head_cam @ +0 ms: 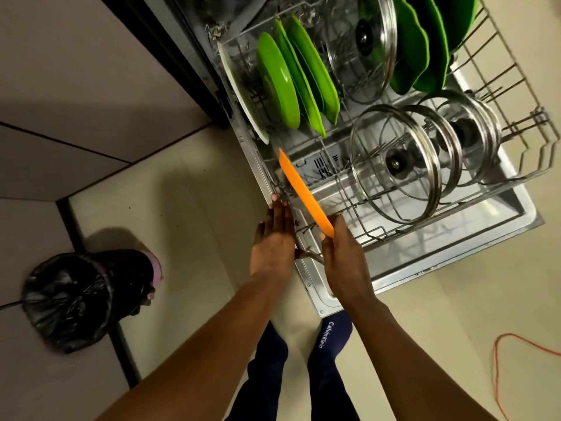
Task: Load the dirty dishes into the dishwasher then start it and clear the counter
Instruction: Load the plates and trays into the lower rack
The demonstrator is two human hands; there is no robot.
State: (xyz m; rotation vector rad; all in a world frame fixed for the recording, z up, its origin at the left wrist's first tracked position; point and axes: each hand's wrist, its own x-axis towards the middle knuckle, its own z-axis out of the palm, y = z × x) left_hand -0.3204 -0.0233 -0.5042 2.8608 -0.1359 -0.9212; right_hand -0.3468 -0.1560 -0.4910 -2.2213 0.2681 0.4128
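Observation:
The dishwasher's lower rack (516,174) is pulled out over the open door (455,268). It holds a white plate (243,98), several green plates (279,80) and several glass lids (394,165). My right hand (346,262) grips the near edge of an orange plate (303,192), which stands on edge at the rack's front left corner. My left hand (273,238) lies beside it with straight fingers, its fingertips touching the door's left rim.
A bin lined with a black bag (82,296) stands on the floor to the left. An orange cable (510,360) lies on the floor at the right. My socked feet (331,332) stand right at the door's near corner.

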